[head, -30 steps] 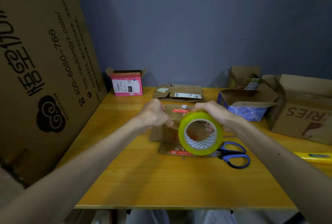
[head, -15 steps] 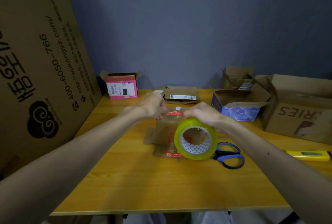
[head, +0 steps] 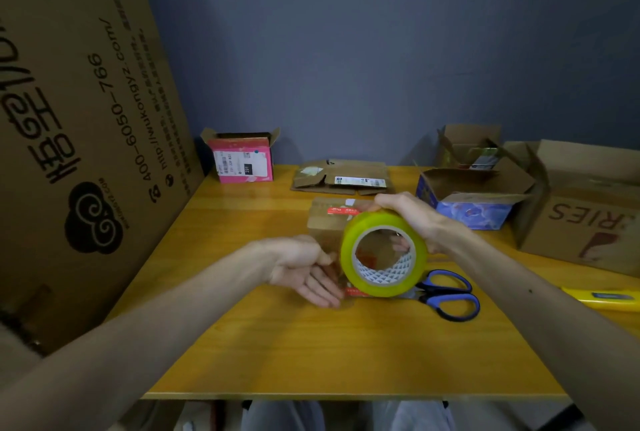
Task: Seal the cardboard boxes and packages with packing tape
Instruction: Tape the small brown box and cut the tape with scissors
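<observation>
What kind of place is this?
Probably a home or small-shop packing corner: a wooden table crowded with open cardboard boxes, plus a tape roll and scissors.
</observation>
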